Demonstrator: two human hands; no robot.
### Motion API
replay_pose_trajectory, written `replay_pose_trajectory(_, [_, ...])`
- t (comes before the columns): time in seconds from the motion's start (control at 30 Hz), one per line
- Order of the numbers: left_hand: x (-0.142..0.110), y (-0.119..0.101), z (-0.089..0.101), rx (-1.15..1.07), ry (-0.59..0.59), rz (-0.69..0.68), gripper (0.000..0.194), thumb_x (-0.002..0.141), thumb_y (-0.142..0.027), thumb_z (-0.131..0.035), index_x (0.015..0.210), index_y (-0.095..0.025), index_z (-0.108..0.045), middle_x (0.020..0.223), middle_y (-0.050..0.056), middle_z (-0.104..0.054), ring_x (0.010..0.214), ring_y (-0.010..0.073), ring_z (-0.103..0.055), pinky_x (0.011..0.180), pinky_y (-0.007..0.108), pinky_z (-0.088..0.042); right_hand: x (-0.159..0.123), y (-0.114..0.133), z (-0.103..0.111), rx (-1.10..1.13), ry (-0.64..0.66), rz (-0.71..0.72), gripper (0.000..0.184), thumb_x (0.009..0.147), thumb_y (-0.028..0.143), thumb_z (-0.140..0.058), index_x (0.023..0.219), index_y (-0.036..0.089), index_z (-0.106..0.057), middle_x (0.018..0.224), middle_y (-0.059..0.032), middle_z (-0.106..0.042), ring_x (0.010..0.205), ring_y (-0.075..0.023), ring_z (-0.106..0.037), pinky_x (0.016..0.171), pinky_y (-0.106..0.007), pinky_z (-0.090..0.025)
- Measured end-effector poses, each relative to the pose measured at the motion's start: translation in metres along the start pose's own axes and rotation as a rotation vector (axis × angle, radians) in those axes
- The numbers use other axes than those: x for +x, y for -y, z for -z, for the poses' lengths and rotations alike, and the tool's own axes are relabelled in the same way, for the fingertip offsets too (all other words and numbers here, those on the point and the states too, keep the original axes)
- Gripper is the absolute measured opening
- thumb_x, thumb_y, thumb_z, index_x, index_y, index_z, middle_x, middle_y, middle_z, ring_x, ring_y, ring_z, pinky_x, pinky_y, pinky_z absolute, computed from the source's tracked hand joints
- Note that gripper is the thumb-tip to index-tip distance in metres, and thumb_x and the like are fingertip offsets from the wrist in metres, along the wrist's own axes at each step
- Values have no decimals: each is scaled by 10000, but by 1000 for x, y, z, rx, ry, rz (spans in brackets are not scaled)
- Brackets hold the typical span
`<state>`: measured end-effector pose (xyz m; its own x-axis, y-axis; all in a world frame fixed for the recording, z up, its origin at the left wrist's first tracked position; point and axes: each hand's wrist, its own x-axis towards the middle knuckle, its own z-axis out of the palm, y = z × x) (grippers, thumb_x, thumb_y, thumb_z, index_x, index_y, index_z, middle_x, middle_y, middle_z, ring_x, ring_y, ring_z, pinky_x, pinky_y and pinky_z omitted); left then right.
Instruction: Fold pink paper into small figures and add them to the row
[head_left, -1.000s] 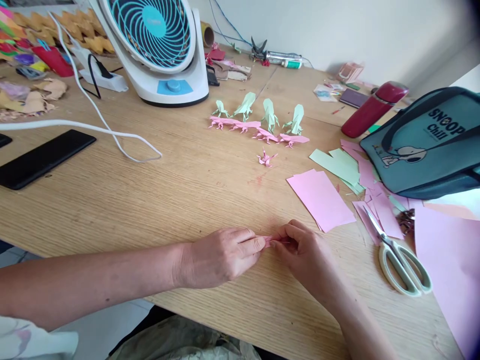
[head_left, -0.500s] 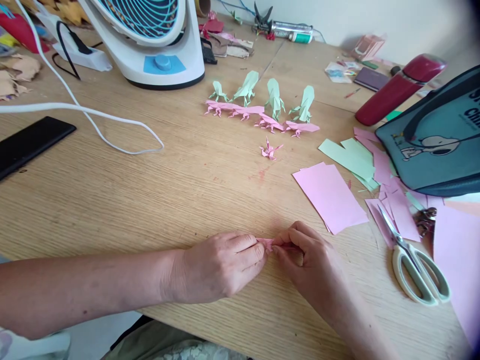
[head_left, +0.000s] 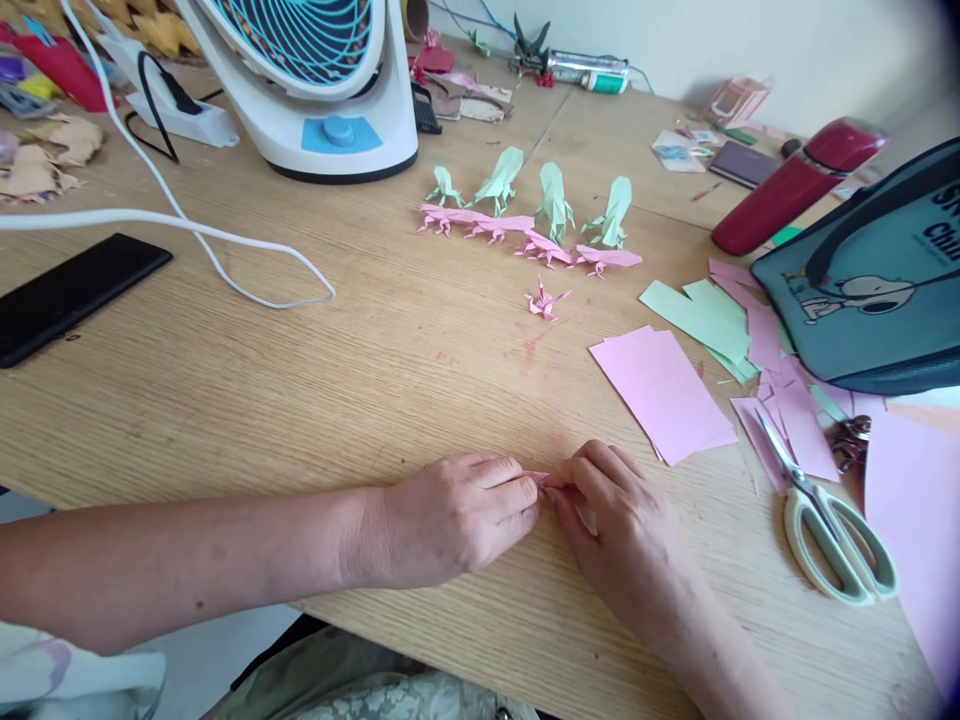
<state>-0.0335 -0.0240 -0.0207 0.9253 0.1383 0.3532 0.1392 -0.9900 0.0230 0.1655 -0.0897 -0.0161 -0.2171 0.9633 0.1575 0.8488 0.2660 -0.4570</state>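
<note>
A small folded piece of pink paper [head_left: 537, 477] is pinched between my two hands near the front of the table, mostly hidden by fingers. My left hand [head_left: 469, 520] is closed on its left end, palm down. My right hand [head_left: 611, 510] grips the other end between thumb and forefinger. Beyond them stands a small pink origami figure [head_left: 545, 300]. Behind it is a row of pink origami figures [head_left: 499, 225] with several light green ones [head_left: 555, 200]. A stack of pink paper sheets [head_left: 664, 395] lies just past my right hand.
Scissors [head_left: 832, 530], green paper strips [head_left: 697, 315] and pink scraps lie to the right, beside a teal bag [head_left: 870, 270] and a red flask [head_left: 799, 185]. At the left are a fan [head_left: 341, 135], a white cable [head_left: 255, 240] and a black phone [head_left: 82, 295].
The view has shifted slightly. My fingers have come closer together, and less of the pink paper shows between them. Both hands keep their pinch.
</note>
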Motion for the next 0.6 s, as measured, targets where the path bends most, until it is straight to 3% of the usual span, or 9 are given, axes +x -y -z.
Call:
replay_pose_trajectory(0.17, [-1,0,1,-1,28,2,219,971,-146,-462,1077,-110,-651,1069,94,-684,961,172,-620,867,290,-558,-7,0,-1,34,-34,7,206,967,167,-447,825,197,-593,812,-56,-575,708,-162,-552,635,-288,-464])
replay_pose_trajectory(0.3, [0,0,1,-2,49,11,220,958,-146,-482,1101,-100,-643,1091,91,-680,927,167,-615,843,281,-558,-11,2,-4,-64,-66,38,212,970,162,-442,836,189,-604,800,-56,-568,707,-161,-552,637,-285,-460])
replay_pose_trajectory(0.47, [1,-2,0,16,30,22,227,963,-154,-474,1096,-103,-650,1155,93,-677,912,158,-614,833,272,-556,-17,1,-2,-224,-87,199,240,972,114,-421,863,166,-629,793,-73,-571,704,-171,-518,635,-295,-449])
replay_pose_trajectory(0.6, [2,-4,1,21,15,29,238,962,-142,-472,1119,-106,-648,1193,97,-674,968,160,-619,869,276,-556,-25,-3,1,-253,-64,340,247,972,97,-412,1006,128,-655,814,-92,-598,711,-189,-520,642,-323,-464])
